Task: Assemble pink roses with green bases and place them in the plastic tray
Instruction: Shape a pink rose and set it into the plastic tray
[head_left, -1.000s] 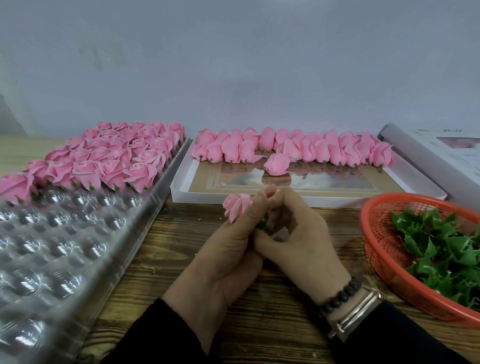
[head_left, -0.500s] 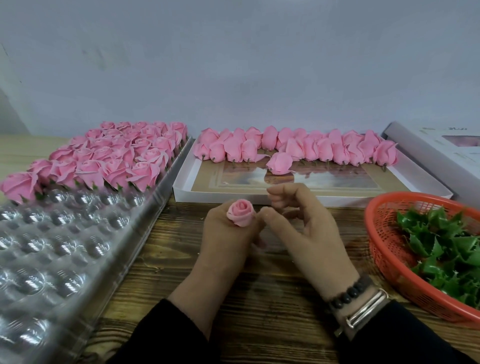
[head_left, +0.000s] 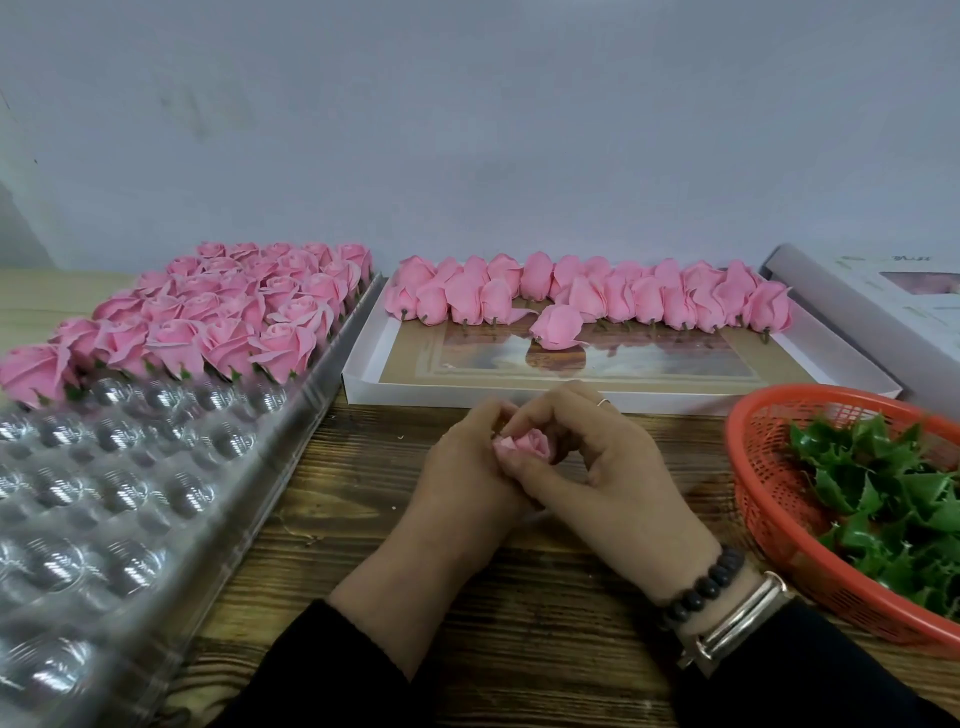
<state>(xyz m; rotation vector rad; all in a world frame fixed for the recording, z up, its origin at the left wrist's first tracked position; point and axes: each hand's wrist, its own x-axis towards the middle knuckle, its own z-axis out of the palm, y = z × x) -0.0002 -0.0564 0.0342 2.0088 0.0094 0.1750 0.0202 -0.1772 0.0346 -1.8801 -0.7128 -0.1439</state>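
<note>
Rose in hand (head_left: 524, 447): pink, held above the wooden table (head_left: 363, 519), between both hands.
Left hand (head_left: 462, 483): fingers curled round the rose from the left.
Right hand (head_left: 608, 467): thumb and fingertips pinching its petals.
Plastic tray (head_left: 156, 519): at left, far rows filled with finished roses (head_left: 218, 317).
Green bases (head_left: 893, 499): heaped in the red basket (head_left: 769, 525), right.
Unassembled buds (head_left: 597, 296): lined in the white box (head_left: 363, 379).

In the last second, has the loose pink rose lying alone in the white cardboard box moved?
No. The loose rose lies below the same bud row.
</note>
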